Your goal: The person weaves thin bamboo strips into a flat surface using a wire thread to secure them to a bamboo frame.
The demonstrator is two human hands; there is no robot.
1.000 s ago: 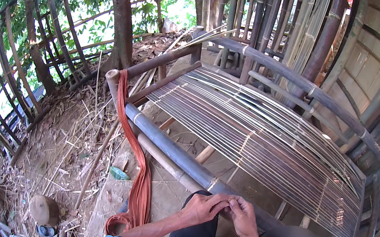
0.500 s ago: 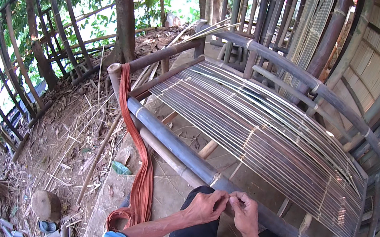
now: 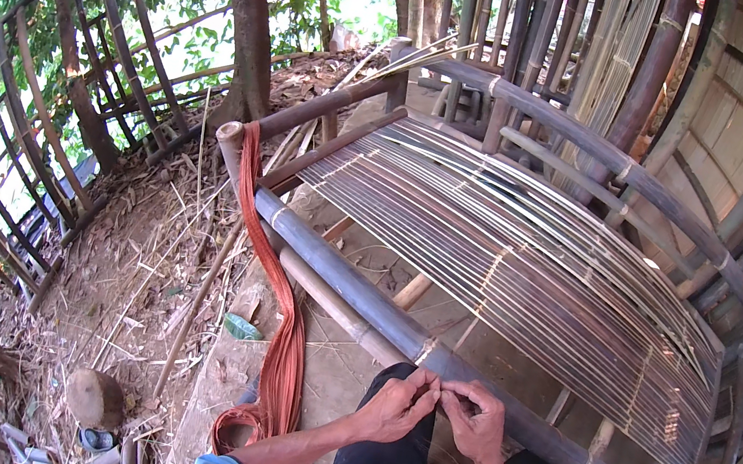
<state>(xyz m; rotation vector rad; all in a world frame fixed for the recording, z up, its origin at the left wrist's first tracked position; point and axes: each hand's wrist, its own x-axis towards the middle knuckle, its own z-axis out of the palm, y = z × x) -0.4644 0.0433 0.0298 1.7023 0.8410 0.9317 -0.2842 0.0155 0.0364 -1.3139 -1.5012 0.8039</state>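
My left hand (image 3: 397,408) and my right hand (image 3: 474,425) meet above my dark-clad knees, their fingers pinched with the tips close together. Whatever lies between the fingertips is too small to make out. Just beyond them runs the thick front bamboo pole (image 3: 354,274) of a bamboo bench. Behind this pole spreads the slatted bench seat (image 3: 487,252), made of thin bamboo strips tied across with pale lashings. To the left, a long orange-red cloth (image 3: 277,290) hangs from the bench's corner post and trails down to a loop beside my left forearm.
A bamboo backrest rail (image 3: 594,152) curves behind the seat. A tree trunk (image 3: 243,11) and a bamboo fence (image 3: 116,48) stand at the far left. A cut log (image 3: 94,399) and a green leaf (image 3: 242,328) lie on the littered ground. A woven wall (image 3: 736,108) rises at the right.
The view has shifted slightly. My right hand's fingers have turned a little toward the left hand, and the fingertips stay close together.
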